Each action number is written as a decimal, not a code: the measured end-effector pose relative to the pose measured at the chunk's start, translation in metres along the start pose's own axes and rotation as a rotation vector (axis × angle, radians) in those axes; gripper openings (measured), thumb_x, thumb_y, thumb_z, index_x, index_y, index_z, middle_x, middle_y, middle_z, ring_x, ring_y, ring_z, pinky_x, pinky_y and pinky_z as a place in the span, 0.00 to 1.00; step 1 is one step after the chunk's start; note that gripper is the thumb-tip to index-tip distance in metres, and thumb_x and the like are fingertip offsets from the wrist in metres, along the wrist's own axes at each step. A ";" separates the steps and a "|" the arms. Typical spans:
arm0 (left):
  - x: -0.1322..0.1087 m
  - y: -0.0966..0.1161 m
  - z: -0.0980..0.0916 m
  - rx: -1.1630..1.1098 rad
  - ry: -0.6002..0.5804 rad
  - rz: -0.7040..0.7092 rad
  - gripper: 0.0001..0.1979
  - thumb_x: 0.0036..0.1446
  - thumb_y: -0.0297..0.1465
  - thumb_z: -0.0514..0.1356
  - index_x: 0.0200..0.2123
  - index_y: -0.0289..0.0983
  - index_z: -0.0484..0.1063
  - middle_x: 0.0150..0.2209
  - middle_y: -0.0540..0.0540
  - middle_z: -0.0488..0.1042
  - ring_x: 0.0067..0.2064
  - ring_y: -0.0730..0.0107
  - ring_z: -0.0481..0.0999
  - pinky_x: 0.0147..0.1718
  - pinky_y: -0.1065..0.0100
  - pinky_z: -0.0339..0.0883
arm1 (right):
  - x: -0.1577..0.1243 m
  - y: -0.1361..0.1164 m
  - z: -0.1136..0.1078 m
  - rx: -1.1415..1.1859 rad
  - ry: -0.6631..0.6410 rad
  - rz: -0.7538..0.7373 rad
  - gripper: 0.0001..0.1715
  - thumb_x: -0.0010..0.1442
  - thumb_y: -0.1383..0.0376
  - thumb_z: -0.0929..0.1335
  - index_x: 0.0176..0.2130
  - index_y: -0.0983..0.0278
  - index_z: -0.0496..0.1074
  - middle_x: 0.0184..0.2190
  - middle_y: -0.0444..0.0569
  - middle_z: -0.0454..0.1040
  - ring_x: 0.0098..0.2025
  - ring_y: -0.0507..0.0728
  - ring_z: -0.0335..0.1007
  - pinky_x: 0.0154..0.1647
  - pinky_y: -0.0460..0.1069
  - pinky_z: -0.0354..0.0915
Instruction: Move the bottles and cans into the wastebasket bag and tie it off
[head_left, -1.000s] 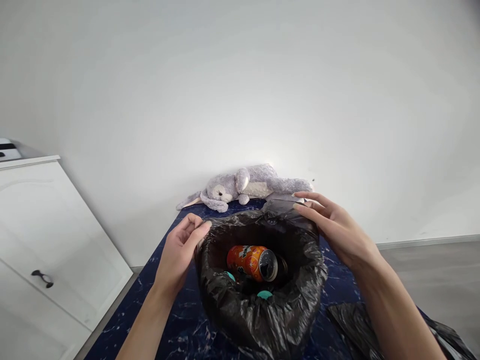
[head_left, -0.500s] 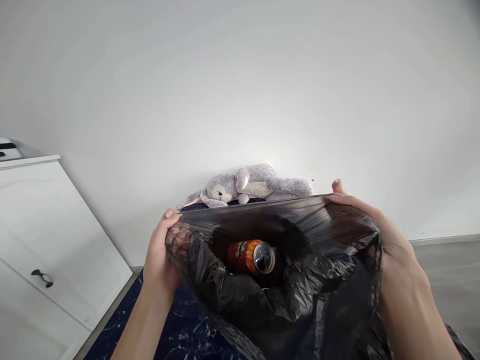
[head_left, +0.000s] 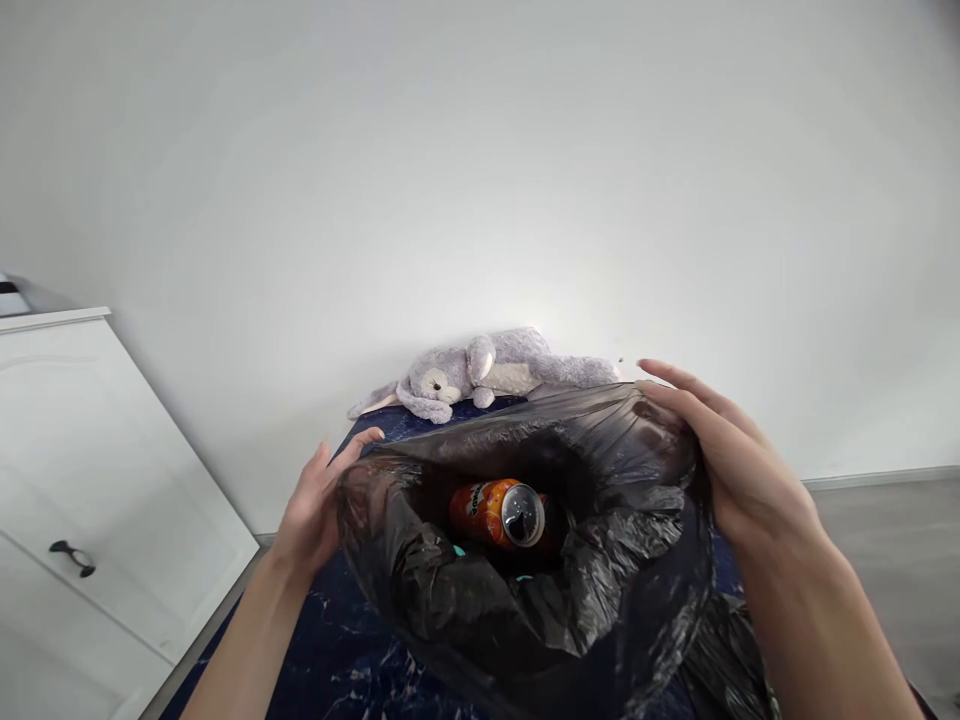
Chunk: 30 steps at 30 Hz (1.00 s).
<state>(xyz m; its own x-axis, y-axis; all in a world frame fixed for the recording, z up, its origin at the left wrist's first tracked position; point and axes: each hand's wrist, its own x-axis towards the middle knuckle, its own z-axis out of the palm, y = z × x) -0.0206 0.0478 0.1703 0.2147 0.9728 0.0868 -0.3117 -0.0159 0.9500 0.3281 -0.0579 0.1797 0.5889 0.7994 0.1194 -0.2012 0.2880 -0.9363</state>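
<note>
A black garbage bag is spread wide in front of me with its mouth facing up. At its left rim is my left hand, some fingers showing dimly through the thin plastic. My right hand grips the right rim, its upper fingers stretched along the far edge. Down in the bag lies an orange drink can on its side, its silver top turned to the right. Part of another dark orange item shows behind the can; its kind is unclear. Small teal bits peek out beside crumpled plastic.
A grey plush bunny lies on its side against the white wall, at the far end of a dark blue marbled surface. On the left stands a white cabinet with a black handle. More black plastic lies at lower right.
Both hands have come closer together and the taut far rim has slackened, so the bag's mouth is rounder. The left fingers have spread. The can stays inside.
</note>
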 end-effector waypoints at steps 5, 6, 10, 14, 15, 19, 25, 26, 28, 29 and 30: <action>-0.003 0.002 -0.024 0.162 -0.162 -0.068 0.45 0.40 0.39 0.82 0.63 0.48 0.72 0.42 0.41 0.83 0.38 0.51 0.85 0.34 0.62 0.79 | -0.012 -0.007 0.005 -0.214 -0.019 -0.155 0.37 0.56 0.42 0.79 0.58 0.55 0.78 0.48 0.51 0.80 0.38 0.56 0.76 0.31 0.46 0.73; -0.004 0.002 -0.025 0.171 -0.169 -0.072 0.47 0.39 0.35 0.82 0.64 0.49 0.71 0.43 0.41 0.83 0.39 0.49 0.85 0.36 0.61 0.80 | -0.015 -0.009 0.005 -0.275 -0.016 -0.184 0.39 0.55 0.41 0.79 0.59 0.54 0.78 0.50 0.52 0.79 0.37 0.56 0.75 0.30 0.47 0.73; -0.015 0.004 -0.013 0.091 -0.074 -0.017 0.44 0.40 0.29 0.78 0.64 0.46 0.75 0.39 0.44 0.82 0.37 0.51 0.84 0.34 0.62 0.80 | -0.027 -0.020 0.006 -0.376 -0.010 -0.224 0.45 0.49 0.41 0.81 0.61 0.51 0.76 0.55 0.53 0.77 0.35 0.56 0.75 0.29 0.49 0.73; -0.023 0.006 0.007 0.016 0.082 0.072 0.32 0.41 0.27 0.74 0.54 0.43 0.82 0.44 0.44 0.83 0.43 0.52 0.84 0.31 0.68 0.79 | -0.027 -0.022 0.005 -0.221 -0.042 -0.197 0.41 0.48 0.49 0.83 0.60 0.49 0.78 0.51 0.50 0.79 0.32 0.54 0.74 0.28 0.49 0.73; -0.023 0.007 0.012 -0.001 0.125 0.091 0.30 0.41 0.27 0.74 0.52 0.42 0.83 0.49 0.44 0.83 0.47 0.51 0.84 0.33 0.68 0.79 | -0.024 -0.021 0.005 -0.159 -0.047 -0.171 0.40 0.48 0.51 0.84 0.59 0.50 0.79 0.48 0.49 0.79 0.30 0.53 0.72 0.28 0.48 0.73; -0.021 0.006 0.022 -0.091 0.214 0.091 0.27 0.45 0.30 0.73 0.52 0.42 0.82 0.55 0.44 0.82 0.55 0.49 0.82 0.43 0.65 0.82 | -0.007 -0.008 -0.001 0.006 -0.014 -0.028 0.39 0.44 0.58 0.84 0.56 0.52 0.81 0.40 0.47 0.80 0.30 0.53 0.73 0.29 0.48 0.74; -0.020 0.003 0.021 -0.140 0.127 0.074 0.28 0.48 0.27 0.70 0.56 0.39 0.80 0.36 0.47 0.81 0.35 0.61 0.83 0.34 0.66 0.80 | 0.011 0.014 -0.008 -0.055 -0.005 -0.055 0.36 0.50 0.54 0.81 0.57 0.55 0.79 0.41 0.50 0.83 0.39 0.64 0.81 0.33 0.54 0.79; -0.020 0.002 0.021 -0.138 0.117 0.076 0.28 0.49 0.27 0.70 0.56 0.39 0.80 0.34 0.47 0.80 0.33 0.61 0.82 0.33 0.66 0.79 | 0.012 0.015 -0.008 -0.069 -0.014 -0.077 0.36 0.51 0.53 0.81 0.57 0.55 0.78 0.42 0.50 0.83 0.40 0.64 0.81 0.34 0.54 0.79; -0.020 0.002 0.021 -0.140 0.118 0.073 0.28 0.49 0.28 0.70 0.56 0.39 0.80 0.33 0.48 0.79 0.33 0.62 0.82 0.33 0.66 0.79 | 0.012 0.018 -0.009 -0.085 -0.025 -0.109 0.36 0.52 0.52 0.81 0.57 0.56 0.78 0.44 0.51 0.83 0.41 0.65 0.82 0.34 0.54 0.80; -0.020 0.002 0.021 -0.142 0.125 0.069 0.28 0.48 0.28 0.70 0.56 0.39 0.80 0.34 0.48 0.79 0.34 0.62 0.82 0.34 0.66 0.79 | 0.012 0.018 -0.009 -0.086 -0.027 -0.116 0.35 0.52 0.52 0.81 0.57 0.56 0.78 0.45 0.51 0.83 0.41 0.64 0.82 0.34 0.54 0.80; -0.020 0.001 0.022 -0.144 0.130 0.064 0.29 0.48 0.28 0.71 0.56 0.39 0.80 0.35 0.47 0.79 0.34 0.62 0.82 0.35 0.66 0.79 | 0.012 0.018 -0.009 -0.085 -0.029 -0.122 0.35 0.52 0.52 0.81 0.57 0.56 0.78 0.45 0.51 0.83 0.40 0.64 0.82 0.34 0.54 0.80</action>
<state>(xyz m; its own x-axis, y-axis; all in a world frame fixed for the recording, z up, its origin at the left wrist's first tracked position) -0.0050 0.0230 0.1765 0.0720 0.9926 0.0978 -0.4523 -0.0549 0.8902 0.3390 -0.0481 0.1610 0.5821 0.7762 0.2421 -0.0619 0.3392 -0.9387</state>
